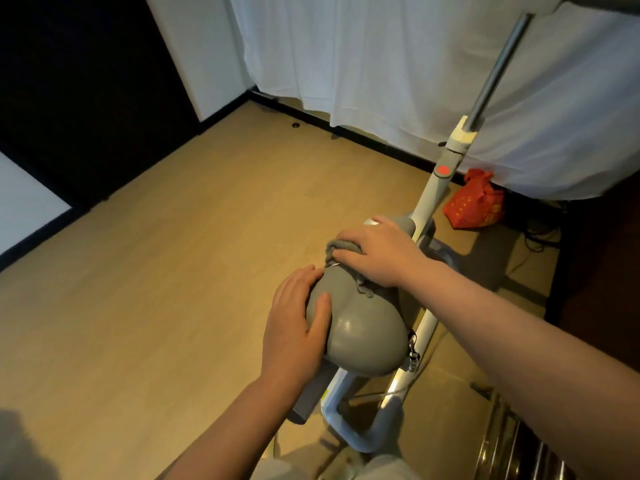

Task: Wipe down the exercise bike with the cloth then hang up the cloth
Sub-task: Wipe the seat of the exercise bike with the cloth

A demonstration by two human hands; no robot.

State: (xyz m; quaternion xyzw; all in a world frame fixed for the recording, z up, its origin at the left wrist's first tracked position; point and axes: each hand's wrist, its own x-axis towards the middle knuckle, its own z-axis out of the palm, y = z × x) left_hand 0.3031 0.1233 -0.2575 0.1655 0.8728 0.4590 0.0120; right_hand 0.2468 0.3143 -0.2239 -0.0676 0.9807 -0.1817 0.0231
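Note:
The exercise bike's grey saddle (367,336) fills the lower middle of the head view, with the white frame (427,199) and a grey post rising toward the upper right. A crumpled grey cloth (341,247) lies on the saddle's narrow front end. My right hand (375,252) presses down on the cloth, fingers spread over it; most of the cloth is hidden beneath the palm. My left hand (298,317) rests flat on the saddle's left side, fingers straight, thumb lying across the top.
White curtains (381,64) hang along the far wall. A red bag (474,200) sits on the wooden floor (173,254) behind the bike. A dark door or panel stands at the left. Cables lie at the right, and a metal rack shows at the bottom right.

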